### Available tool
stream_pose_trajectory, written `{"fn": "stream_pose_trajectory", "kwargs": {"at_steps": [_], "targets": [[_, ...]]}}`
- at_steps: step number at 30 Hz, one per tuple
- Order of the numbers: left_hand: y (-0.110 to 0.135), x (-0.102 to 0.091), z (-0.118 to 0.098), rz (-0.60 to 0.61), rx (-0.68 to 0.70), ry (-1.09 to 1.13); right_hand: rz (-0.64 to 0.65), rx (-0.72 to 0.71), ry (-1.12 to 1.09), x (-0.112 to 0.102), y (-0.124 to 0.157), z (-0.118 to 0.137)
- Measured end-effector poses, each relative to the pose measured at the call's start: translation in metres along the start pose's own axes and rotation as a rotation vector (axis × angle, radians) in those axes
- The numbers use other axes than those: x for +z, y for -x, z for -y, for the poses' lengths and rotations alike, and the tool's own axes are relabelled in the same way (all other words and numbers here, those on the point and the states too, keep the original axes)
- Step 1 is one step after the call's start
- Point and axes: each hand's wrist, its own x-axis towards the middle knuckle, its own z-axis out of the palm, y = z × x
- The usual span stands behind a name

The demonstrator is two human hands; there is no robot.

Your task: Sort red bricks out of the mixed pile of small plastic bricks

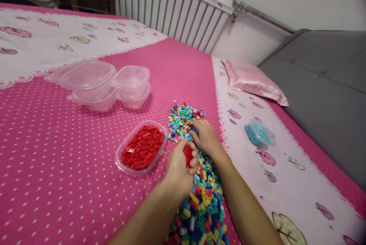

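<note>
My left hand (pixel 179 168) is cupped, palm turned up, and its fingers curl around several red toy bricks (pixel 188 155). Just beyond it, my right hand (pixel 205 136) reaches over the pile of mixed toy bricks (pixel 204 203), thumb and forefinger apart at the bricks. The pile runs from beneath my forearms up to a looser patch of small bricks (pixel 183 117). Left of my hands stands a clear plastic tub (pixel 118 161) filled with red bricks (pixel 144 147); one pale piece lies on top of them.
Clear lidded containers (pixel 85 75) are stacked at the back left of the pink dotted bedspread (pixel 71 153). On the right lies a lidded tub of blue bricks (pixel 259 133). Farther off are a pink pillow (pixel 254 81), a grey headboard (pixel 323 84) and a radiator (pixel 174 8).
</note>
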Motion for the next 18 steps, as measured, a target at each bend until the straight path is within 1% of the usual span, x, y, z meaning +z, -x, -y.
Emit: {"fn": "stream_pose_trajectory", "kwargs": {"at_steps": [5,11,18], "targets": [[-0.0004,-0.0002,0.0001,0.005,0.005,-0.006,0.010,0.071,0.049,0.0017,0.0011,-0.0017],[-0.0006,-0.0003,0.0012,0.002,0.002,-0.008,0.009,0.052,-0.013,0.0063,0.0000,-0.0041],[-0.0007,-0.0019,0.0020,-0.001,0.009,-0.008,-0.026,0.089,-0.024,0.0037,-0.0004,-0.0022]]}}
